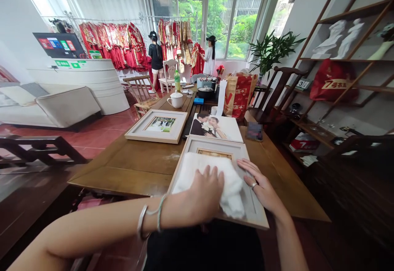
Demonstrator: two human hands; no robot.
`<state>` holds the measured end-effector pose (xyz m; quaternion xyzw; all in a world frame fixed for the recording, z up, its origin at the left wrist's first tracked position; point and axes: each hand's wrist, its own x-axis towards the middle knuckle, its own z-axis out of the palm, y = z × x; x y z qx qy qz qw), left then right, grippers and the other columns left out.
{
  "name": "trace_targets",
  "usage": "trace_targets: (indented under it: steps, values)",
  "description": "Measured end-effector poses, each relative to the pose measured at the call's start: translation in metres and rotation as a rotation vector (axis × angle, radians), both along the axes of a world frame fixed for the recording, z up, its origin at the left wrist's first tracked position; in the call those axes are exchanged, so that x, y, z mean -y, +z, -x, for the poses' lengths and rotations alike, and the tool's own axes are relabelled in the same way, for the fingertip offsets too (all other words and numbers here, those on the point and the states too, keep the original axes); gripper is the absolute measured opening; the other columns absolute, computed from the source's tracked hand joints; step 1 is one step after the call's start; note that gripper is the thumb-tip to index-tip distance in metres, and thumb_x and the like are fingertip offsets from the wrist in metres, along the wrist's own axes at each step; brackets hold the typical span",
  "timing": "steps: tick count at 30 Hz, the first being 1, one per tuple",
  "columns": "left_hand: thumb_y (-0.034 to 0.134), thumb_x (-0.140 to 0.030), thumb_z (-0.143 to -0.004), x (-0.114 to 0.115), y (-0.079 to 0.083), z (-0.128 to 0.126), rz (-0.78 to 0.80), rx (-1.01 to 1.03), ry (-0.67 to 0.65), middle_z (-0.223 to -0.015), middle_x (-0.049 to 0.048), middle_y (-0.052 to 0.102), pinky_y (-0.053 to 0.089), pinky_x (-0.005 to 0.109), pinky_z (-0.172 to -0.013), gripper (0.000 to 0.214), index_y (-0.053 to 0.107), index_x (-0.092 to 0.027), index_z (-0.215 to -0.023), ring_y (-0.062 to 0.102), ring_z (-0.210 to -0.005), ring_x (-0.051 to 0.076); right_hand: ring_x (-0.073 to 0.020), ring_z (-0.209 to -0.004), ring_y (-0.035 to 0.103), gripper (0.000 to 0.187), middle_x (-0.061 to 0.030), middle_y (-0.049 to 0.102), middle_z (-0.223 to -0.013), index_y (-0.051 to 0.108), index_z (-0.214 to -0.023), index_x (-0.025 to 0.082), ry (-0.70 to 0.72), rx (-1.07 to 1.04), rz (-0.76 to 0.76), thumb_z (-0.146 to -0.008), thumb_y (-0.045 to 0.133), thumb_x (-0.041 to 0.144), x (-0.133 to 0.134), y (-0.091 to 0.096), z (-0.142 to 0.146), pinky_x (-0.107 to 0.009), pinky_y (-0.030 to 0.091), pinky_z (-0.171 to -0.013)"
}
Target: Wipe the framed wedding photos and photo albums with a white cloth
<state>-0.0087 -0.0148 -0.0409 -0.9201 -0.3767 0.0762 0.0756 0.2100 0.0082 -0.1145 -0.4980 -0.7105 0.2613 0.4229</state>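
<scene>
A pale picture frame lies flat at the near edge of the wooden table, partly over the edge. A white cloth is spread over the frame's glass. My left hand presses flat on the cloth, fingers stretched forward, with bracelets at the wrist. My right hand rests open on the frame's right border, a ring on one finger, steadying it.
A second framed photo and an unframed wedding photo lie further up the table, with a white cup, a green bottle and a red patterned bag. Two people stand by racks of red garments. Shelves stand right, a sofa left.
</scene>
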Motion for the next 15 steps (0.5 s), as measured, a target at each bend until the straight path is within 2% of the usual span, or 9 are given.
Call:
trace_targets:
  steps: [5,8,11,13,15]
  values:
    - [0.056,-0.017,-0.076,-0.064,0.001,-0.005,-0.138,0.044,0.103,-0.144,0.0201,0.027,0.026,0.051,-0.103,0.069,0.027,-0.009,-0.139,0.023,-0.132,0.036,-0.0219,-0.133,0.033,0.038,-0.0035,0.048,-0.136,0.054,-0.123,0.028,-0.028,-0.009,0.024,-0.086,0.045,0.024,0.001,0.002,0.002,-0.048,0.022,-0.111]
    - [0.054,-0.015,-0.077,-0.079,0.0,-0.006,-0.187,0.042,0.132,-0.145,0.0218,0.026,0.024,0.052,-0.104,0.068,0.026,-0.007,-0.139,0.02,-0.133,0.037,-0.0215,-0.133,0.032,0.039,-0.0033,0.047,-0.137,0.054,-0.124,0.029,-0.024,-0.007,0.028,-0.087,0.045,0.023,0.001,0.003,0.002,-0.048,0.021,-0.112]
    - [0.053,-0.012,-0.076,-0.066,0.001,-0.005,-0.129,-0.026,0.158,-0.141,0.0252,0.03,0.032,0.051,-0.099,0.068,0.027,-0.002,-0.138,0.029,-0.129,0.04,-0.0215,-0.133,0.032,0.039,-0.003,0.048,-0.137,0.053,-0.124,0.029,-0.017,-0.006,0.023,-0.087,0.045,0.024,0.001,0.002,0.001,-0.049,0.021,-0.112]
    - [0.056,-0.014,-0.074,-0.041,0.005,0.002,-0.062,-0.075,0.133,-0.136,0.0288,0.036,0.039,0.05,-0.093,0.069,0.03,0.001,-0.136,0.037,-0.123,0.041,-0.0216,-0.133,0.032,0.038,-0.0031,0.048,-0.136,0.054,-0.124,0.029,-0.01,-0.006,0.015,-0.087,0.045,0.024,0.0,0.001,0.001,-0.049,0.022,-0.111]
    - [0.06,-0.016,-0.071,-0.007,0.011,0.014,0.007,-0.101,0.041,-0.129,0.0324,0.043,0.043,0.049,-0.087,0.069,0.035,0.004,-0.133,0.044,-0.118,0.043,-0.0221,-0.133,0.033,0.038,-0.0034,0.049,-0.136,0.054,-0.123,0.028,-0.002,-0.005,0.004,-0.087,0.045,0.025,0.0,0.0,0.0,-0.049,0.022,-0.111]
